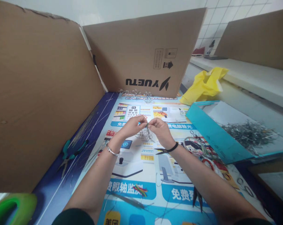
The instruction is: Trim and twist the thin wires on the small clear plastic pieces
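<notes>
My left hand (133,125) and my right hand (160,129) meet fingertip to fingertip above a printed poster (141,175) that covers the table. Both pinch a small tangle of thin grey wire (146,132) that hangs between and below the fingers. A silver bangle is on my left wrist and a black band on my right. What exactly the wire piece is stays too small to tell.
Cardboard sheets (38,93) wall off the left and back (143,53). Teal-handled pliers (70,153) lie left. A teal tray (216,131) holding a heap of wire pieces (249,134) sits right, by a yellow bag (204,84), rubber bands (197,148) and dark scissors (197,197).
</notes>
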The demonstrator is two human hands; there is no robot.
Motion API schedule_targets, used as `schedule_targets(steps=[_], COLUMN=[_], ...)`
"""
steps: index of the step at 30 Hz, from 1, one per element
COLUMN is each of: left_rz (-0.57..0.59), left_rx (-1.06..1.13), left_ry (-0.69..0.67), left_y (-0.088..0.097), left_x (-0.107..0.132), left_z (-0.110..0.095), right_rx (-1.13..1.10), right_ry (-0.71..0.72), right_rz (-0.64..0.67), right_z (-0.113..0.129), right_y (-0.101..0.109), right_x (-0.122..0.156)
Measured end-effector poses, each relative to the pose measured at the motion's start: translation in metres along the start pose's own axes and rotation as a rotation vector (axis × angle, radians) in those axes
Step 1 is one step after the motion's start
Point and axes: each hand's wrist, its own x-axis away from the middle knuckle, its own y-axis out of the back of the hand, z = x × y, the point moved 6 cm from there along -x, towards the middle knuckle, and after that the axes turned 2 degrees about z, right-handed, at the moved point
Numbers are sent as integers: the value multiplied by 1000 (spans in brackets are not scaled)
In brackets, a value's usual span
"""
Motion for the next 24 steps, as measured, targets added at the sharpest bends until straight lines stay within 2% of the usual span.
schedule_targets(steps=[9, 24], left_rz=[2, -6], left_rx=[-16, -5], left_ry=[-7, 8], left_y=[0, 0], left_x=[0, 0], left_z=[0, -1], right_rx=[-43, -46], right_ry=[-1, -43], right_rz=[22, -18], right_z=[1, 0], right_y=[-1, 0], right_x=[1, 0])
